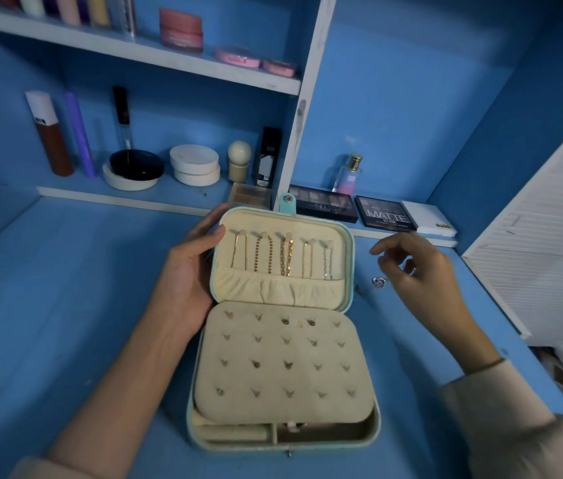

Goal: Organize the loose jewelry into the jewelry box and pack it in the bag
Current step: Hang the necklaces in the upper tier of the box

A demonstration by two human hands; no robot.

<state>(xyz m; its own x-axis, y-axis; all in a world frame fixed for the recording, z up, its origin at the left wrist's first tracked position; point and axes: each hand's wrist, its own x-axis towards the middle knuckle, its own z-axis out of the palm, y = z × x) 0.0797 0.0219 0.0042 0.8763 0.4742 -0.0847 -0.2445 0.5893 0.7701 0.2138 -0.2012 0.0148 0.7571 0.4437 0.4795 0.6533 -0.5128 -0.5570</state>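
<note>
The left hand (187, 271) is clamped on the left rim of the lid (283, 223) of the open box (193, 409), its fingers hidden behind. Five chains (286, 254) are hung inside; trays under the stud pad (280, 354) are mostly covered. A ring (379, 282) lies on the table (83, 305) beneath the blurred right hand (414, 267), fingers apart, empty. Behind, palettes (325, 203) are marked "NUDES" and "MATTE", a bottle (349, 172) "SB"

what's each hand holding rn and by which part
The left hand grips the cream-lined teal jewelry box by the left edge of its raised lid. The right hand seems empty, poised above a small silver jewelry piece.
</note>
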